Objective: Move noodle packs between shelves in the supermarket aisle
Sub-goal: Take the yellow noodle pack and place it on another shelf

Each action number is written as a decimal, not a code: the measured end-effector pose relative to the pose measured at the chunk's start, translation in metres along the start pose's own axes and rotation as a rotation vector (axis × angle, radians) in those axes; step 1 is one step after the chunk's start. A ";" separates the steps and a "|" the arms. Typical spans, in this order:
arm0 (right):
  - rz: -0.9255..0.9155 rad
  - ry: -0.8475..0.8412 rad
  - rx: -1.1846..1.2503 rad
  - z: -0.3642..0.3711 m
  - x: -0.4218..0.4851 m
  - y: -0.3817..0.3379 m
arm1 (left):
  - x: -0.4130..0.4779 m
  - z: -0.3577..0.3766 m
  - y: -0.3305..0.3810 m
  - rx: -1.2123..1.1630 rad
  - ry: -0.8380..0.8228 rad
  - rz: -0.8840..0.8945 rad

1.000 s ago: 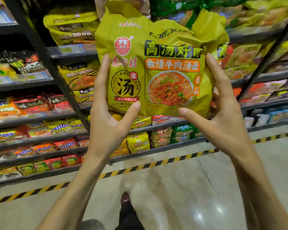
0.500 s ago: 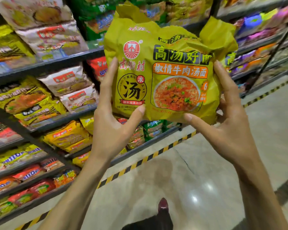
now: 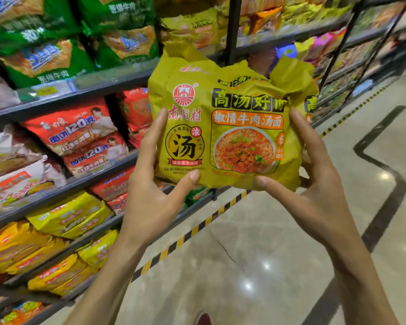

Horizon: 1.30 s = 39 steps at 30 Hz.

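A large yellow noodle multipack (image 3: 230,127), printed with black characters and a bowl of red soup noodles, is held up in front of me at chest height. My left hand (image 3: 155,191) grips its left edge, thumb under the bottom and fingers behind and along the side. My right hand (image 3: 314,191) grips its right edge the same way. The pack is upright, in the air, apart from the shelves.
Dark metal shelves (image 3: 63,99) run along the left, filled with green (image 3: 45,48), red (image 3: 77,132), white and yellow noodle packs (image 3: 66,216). More shelving (image 3: 352,57) recedes at the right. A yellow-black floor stripe (image 3: 197,226) edges the polished floor (image 3: 267,266). My shoe tip (image 3: 202,319) shows at the bottom.
My view has swung along the aisle: the shelves have slid left and now sit closer and steeper. The yellow pack stays in both hands, a little lower in the frame.
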State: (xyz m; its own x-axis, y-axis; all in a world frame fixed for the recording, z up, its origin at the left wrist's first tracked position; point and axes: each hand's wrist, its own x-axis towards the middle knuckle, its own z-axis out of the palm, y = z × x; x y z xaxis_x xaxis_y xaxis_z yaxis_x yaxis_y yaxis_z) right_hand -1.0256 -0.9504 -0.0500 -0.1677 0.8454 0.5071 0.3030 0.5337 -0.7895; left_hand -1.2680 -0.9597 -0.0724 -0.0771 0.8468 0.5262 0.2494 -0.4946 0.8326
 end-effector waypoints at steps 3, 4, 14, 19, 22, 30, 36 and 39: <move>0.006 0.021 -0.003 -0.018 0.012 0.015 | 0.017 0.021 -0.004 -0.006 -0.019 0.001; 0.011 0.021 -0.006 -0.024 0.018 0.022 | 0.023 0.028 -0.005 -0.008 -0.021 -0.003; -0.045 -0.073 0.046 -0.080 0.107 0.101 | 0.097 0.104 -0.028 0.099 0.050 -0.013; -0.093 -0.174 0.157 -0.115 0.175 0.146 | 0.144 0.151 -0.038 0.175 0.166 -0.009; -0.130 -0.239 0.174 -0.131 0.212 0.168 | 0.169 0.171 -0.042 0.203 0.204 -0.017; -0.231 -0.353 0.237 -0.125 0.314 0.204 | 0.241 0.179 -0.058 0.298 0.341 0.041; -0.308 -0.363 0.269 -0.090 0.389 0.220 | 0.300 0.160 -0.084 0.345 0.397 0.101; -0.351 -0.357 0.237 -0.071 0.423 0.226 | 0.331 0.146 -0.107 0.369 0.417 0.129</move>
State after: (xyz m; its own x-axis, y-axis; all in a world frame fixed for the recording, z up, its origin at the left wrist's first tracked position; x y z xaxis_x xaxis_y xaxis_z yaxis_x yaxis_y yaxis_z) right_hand -0.9609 -0.4734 0.0105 -0.5409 0.5484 0.6377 -0.0407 0.7402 -0.6711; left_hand -1.1796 -0.5980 -0.0128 -0.3795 0.5980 0.7060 0.5967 -0.4250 0.6807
